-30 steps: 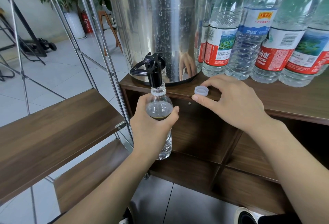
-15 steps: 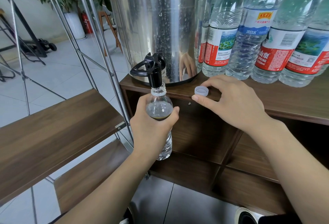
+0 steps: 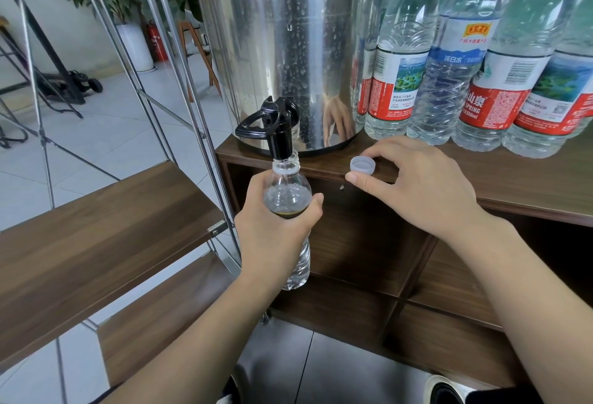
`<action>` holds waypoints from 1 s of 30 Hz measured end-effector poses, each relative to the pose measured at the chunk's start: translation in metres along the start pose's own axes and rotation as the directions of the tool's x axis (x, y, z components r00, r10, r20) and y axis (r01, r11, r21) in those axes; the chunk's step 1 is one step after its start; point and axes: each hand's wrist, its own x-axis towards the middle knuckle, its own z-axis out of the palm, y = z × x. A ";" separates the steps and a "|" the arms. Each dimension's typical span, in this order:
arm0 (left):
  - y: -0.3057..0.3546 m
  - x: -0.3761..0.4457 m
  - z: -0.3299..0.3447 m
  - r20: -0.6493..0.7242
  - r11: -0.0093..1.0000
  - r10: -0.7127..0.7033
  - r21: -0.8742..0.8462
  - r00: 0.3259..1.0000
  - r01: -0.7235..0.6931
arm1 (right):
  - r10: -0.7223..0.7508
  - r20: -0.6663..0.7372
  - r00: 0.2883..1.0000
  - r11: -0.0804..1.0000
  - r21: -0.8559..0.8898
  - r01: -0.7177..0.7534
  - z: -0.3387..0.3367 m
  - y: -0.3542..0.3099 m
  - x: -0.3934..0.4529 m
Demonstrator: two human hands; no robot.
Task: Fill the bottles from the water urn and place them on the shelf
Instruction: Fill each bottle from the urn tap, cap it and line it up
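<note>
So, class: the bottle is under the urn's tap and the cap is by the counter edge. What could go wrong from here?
1. The bottle, gripped by the left hand, looks nearly full to its shoulder; it may overflow at the tap.
2. The cap, pinched by the right hand at the counter edge, could drop to the floor.

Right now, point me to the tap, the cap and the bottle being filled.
tap (image 3: pixel 279 134), head view, on its black spout above the bottle mouth.
cap (image 3: pixel 362 165), head view, on its open top, pinched by the right hand.
bottle (image 3: pixel 286 190), head view, on its clear shoulder above the left hand.
</note>
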 end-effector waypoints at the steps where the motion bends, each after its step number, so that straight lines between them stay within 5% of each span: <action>1: 0.000 0.000 0.000 -0.001 1.000 -0.002 -0.001 1.000 0.002 | 0.001 0.002 1.000 1.000 -0.002 -0.001 0.000 0.000 0.000; 30: 0.000 0.000 0.000 0.001 1.000 0.005 0.007 1.000 -0.005 | -0.003 0.024 1.000 1.000 -0.030 0.004 -0.003 -0.002 0.000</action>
